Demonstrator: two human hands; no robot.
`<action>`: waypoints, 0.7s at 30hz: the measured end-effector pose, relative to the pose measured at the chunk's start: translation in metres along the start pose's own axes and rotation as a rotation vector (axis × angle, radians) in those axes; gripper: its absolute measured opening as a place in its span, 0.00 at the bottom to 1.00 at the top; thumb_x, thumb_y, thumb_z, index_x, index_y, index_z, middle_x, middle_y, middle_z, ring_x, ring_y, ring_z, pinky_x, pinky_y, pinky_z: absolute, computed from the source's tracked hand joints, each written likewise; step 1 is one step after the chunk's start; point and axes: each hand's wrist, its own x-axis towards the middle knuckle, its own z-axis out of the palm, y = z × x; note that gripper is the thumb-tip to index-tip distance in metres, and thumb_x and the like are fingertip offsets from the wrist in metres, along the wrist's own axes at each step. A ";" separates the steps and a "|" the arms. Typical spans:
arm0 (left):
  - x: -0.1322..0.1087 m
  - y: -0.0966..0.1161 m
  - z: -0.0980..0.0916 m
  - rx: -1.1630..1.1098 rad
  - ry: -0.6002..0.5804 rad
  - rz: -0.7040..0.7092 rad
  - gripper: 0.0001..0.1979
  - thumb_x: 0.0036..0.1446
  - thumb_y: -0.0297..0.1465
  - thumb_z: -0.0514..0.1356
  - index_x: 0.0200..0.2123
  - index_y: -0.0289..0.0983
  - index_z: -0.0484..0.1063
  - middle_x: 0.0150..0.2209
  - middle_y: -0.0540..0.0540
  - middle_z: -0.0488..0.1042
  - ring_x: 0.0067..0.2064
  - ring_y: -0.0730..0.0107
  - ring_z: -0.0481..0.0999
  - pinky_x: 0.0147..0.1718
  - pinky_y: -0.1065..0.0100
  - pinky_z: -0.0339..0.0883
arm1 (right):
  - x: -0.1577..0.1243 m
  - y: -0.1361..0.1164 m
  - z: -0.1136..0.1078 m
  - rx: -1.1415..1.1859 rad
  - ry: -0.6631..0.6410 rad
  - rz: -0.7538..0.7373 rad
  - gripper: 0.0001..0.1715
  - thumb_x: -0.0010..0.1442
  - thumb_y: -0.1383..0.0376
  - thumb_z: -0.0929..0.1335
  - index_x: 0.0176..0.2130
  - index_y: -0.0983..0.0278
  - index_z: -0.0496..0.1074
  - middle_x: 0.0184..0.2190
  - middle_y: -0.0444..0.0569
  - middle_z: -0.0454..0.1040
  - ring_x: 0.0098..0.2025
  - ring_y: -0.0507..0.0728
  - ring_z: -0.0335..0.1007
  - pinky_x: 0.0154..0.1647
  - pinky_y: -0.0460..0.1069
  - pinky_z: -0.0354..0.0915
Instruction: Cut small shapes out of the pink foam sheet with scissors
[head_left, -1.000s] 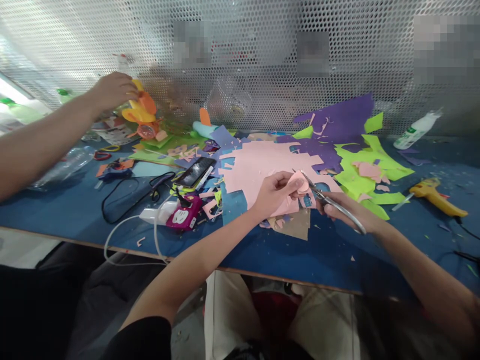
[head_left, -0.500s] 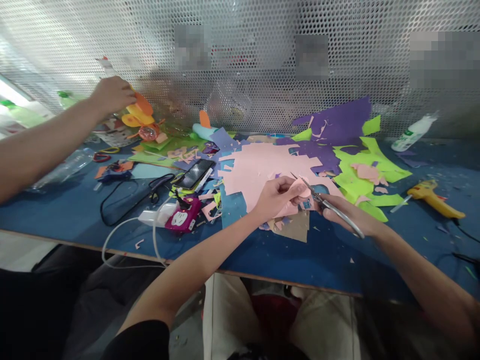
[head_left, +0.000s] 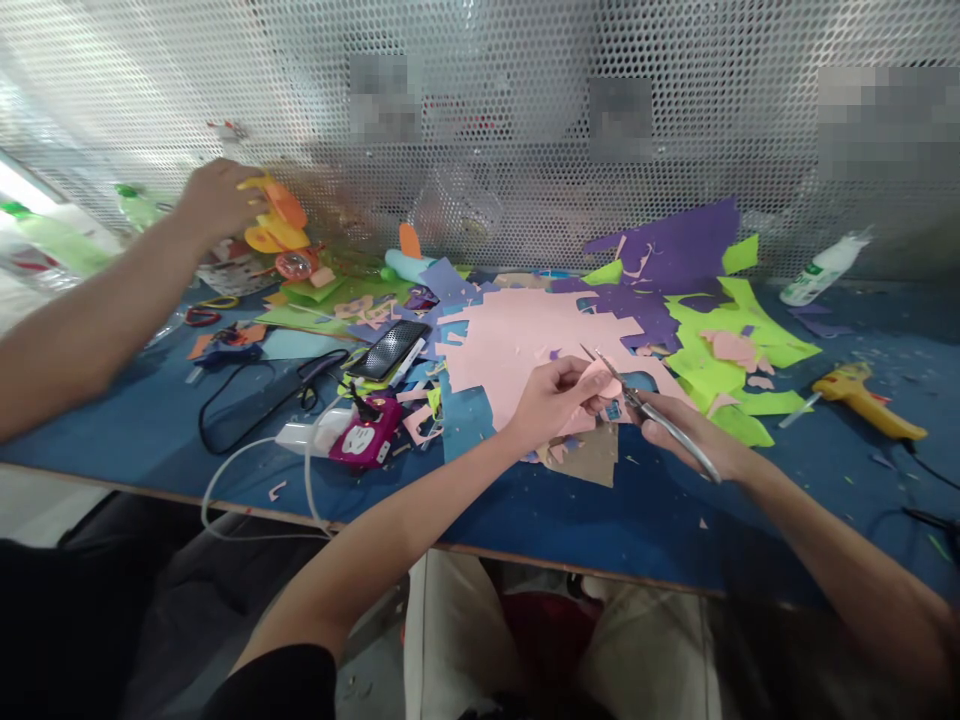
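Note:
My left hand (head_left: 555, 400) pinches a small pink paper piece (head_left: 602, 380) between thumb and fingers, above a large pink sheet (head_left: 525, 330). Gripped in my right hand (head_left: 686, 435) is a pair of scissors (head_left: 679, 432), whose blades point up and left at the edge of the small piece. The scissor blades look slightly parted. Under my hands lie a brown card piece (head_left: 592, 460) and a blue sheet (head_left: 469, 420), partly covered by the pink sheet.
Purple paper (head_left: 679, 245) and lime green paper (head_left: 720, 370) lie behind. At right are a yellow glue gun (head_left: 866, 400) and a white glue bottle (head_left: 825, 268). A phone (head_left: 390, 350) and magenta power adapter (head_left: 367, 435) sit left. A co-worker's hand (head_left: 221, 200) is near orange and yellow shapes (head_left: 281, 220).
My hands have barely moved; the scissors still meet the small pink piece. At left, the co-worker's hand has shifted slightly at the orange and yellow shapes, and the forearm is lower.

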 end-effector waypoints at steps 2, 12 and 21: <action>0.000 0.002 0.000 -0.002 -0.005 -0.010 0.21 0.57 0.45 0.69 0.40 0.32 0.77 0.33 0.41 0.80 0.30 0.73 0.77 0.32 0.69 0.75 | 0.001 0.000 0.000 -0.028 -0.014 -0.018 0.31 0.59 0.35 0.60 0.35 0.58 0.65 0.26 0.42 0.64 0.26 0.55 0.58 0.27 0.49 0.58; -0.002 0.010 0.007 -0.065 0.023 0.073 0.18 0.58 0.44 0.69 0.35 0.34 0.74 0.28 0.47 0.76 0.27 0.76 0.73 0.30 0.71 0.71 | 0.002 0.008 -0.001 -0.037 0.030 -0.012 0.26 0.59 0.38 0.64 0.35 0.58 0.64 0.24 0.39 0.61 0.24 0.52 0.55 0.25 0.48 0.55; 0.000 0.006 0.004 0.042 0.030 0.050 0.19 0.60 0.45 0.67 0.41 0.33 0.75 0.31 0.46 0.76 0.30 0.75 0.74 0.32 0.70 0.71 | 0.013 0.028 0.012 0.405 0.521 0.030 0.17 0.61 0.48 0.69 0.34 0.57 0.70 0.25 0.44 0.72 0.29 0.57 0.71 0.30 0.51 0.67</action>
